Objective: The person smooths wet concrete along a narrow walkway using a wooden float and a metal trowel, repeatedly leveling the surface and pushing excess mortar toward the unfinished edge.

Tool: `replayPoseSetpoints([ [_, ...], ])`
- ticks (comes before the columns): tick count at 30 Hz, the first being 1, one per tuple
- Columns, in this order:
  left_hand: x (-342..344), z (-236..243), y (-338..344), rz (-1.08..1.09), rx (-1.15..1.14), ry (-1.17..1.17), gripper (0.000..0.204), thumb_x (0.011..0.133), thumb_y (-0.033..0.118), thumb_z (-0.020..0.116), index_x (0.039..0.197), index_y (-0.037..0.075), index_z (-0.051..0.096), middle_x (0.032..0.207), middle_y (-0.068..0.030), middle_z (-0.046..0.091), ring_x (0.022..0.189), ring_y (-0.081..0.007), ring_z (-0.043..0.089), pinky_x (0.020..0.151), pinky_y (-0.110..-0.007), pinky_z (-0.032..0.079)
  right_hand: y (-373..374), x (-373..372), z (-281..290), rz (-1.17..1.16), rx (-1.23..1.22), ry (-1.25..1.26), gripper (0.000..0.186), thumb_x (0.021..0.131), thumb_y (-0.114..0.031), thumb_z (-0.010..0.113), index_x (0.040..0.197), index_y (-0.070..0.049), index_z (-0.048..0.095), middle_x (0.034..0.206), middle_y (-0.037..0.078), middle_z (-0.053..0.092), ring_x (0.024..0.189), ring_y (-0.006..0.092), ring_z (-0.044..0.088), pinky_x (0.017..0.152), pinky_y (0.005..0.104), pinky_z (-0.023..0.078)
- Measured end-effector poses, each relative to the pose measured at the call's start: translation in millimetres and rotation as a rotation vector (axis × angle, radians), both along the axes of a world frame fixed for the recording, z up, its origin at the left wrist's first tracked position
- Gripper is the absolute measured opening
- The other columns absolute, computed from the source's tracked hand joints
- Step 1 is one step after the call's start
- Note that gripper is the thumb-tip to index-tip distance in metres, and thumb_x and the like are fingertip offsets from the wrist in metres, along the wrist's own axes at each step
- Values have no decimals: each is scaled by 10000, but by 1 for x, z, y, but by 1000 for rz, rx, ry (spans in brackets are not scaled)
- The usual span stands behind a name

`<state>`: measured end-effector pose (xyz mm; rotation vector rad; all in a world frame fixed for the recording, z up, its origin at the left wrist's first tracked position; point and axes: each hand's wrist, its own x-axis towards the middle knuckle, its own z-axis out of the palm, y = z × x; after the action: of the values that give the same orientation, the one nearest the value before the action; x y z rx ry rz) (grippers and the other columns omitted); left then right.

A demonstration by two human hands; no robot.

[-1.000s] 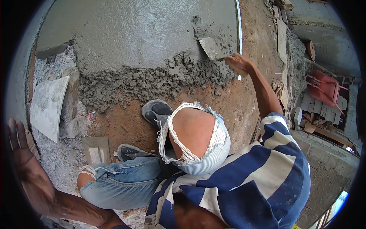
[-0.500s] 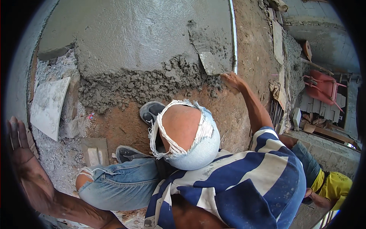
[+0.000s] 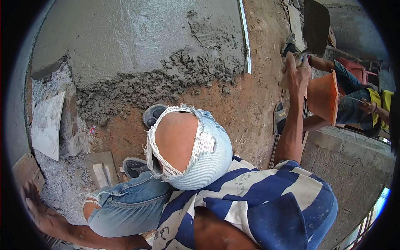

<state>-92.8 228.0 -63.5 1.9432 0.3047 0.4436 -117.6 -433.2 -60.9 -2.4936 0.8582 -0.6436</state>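
Dark metal forms the broad blade of the trowel (image 3: 316, 28), which is held up at the upper right of the view, well apart from the concrete and to the right of the white strip; the right hand (image 3: 297, 73) is closed round its handle, arm stretched forward; the left hand (image 3: 43, 213) is at the lower left with nothing in its grip, its fingers loosely spread, near a wooden block (image 3: 28, 171); whether that palm rests on anything I cannot tell.

The wet concrete (image 3: 125, 37) fills the upper left and middle, smooth and shiny over most of its surface, broken into rough lumps along its near edge and at its right corner; the straight white strip (image 3: 246, 39) runs along its right side; brown soil (image 3: 125, 139) lies between the lumps and the person's shoes (image 3: 136, 166).

To the left, a pale flat board (image 3: 49, 125) leans at a tilt above whitish rubble (image 3: 62, 187); a float (image 3: 102, 170) with a block handle lies just beside the nearer shoe; the person's torn jeans (image 3: 204, 154) and striped shirt (image 3: 266, 183) take up the lower middle.

At the right, an orange bucket (image 3: 323, 99) appears between the legs of a co-worker (image 3: 354, 112) in denim and yellow, one hand beside a thin curved handle; a red wheelbarrow (image 3: 354, 68) is partly hidden behind.
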Motion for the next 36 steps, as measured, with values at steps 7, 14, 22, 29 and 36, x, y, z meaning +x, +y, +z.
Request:
replayPoseSetpoints([
  [7, -122, -217, 37, 68, 498, 603, 434, 969, 224, 570, 1348, 21, 511, 1188, -222, 617, 1118, -299, 592, 984, -374, 441, 10, -159, -212, -149, 626, 306, 142, 880, -178, 544, 858, -59, 471, 643, 52, 525, 505, 157, 523, 438, 335, 443],
  [14, -240, -297, 87, 30, 511, 952, 477, 919, 226, 625, 1333, 19, 511, 1152, -233, 626, 1072, -328, 603, 954, -394, 450, 14, -344, -314, -25, 293, 943, 565, 858, -492, 539, 1086, 12, 656, 1089, 285, 648, 1058, 453, 595, 905, 479, 458],
  [22, -256, -295, 90, -214, 464, 987, 531, 862, 229, 687, 1315, 17, 510, 1112, -245, 636, 1019, -361, 616, 920, -416, 460, 44, -169, -228, -79, -54, 151, 282, 855, -156, 609, 1089, 1, 589, 973, 181, 609, 880, 323, 622, 799, 416, 495],
  [29, -158, -214, 3, -599, 385, 698, 581, 812, 232, 741, 1300, 16, 510, 1076, -256, 645, 972, -389, 627, 891, -435, 469, 242, 78, -132, 1219, 356, -153, 306, 876, -187, 649, 1117, -12, 577, 844, 133, 651, 751, 237, 660, 697, 358, 539],
  [36, -64, -127, -92, -631, 349, 475, 408, 737, 203, 777, 1022, -36, 607, 838, -218, 667, 729, -346, 625, 706, -416, 487, 400, 97, -133, 2093, -119, 106, 679, 760, -543, 718, 1168, -25, 554, 892, 206, 660, 899, 401, 643, 770, 472, 510],
])
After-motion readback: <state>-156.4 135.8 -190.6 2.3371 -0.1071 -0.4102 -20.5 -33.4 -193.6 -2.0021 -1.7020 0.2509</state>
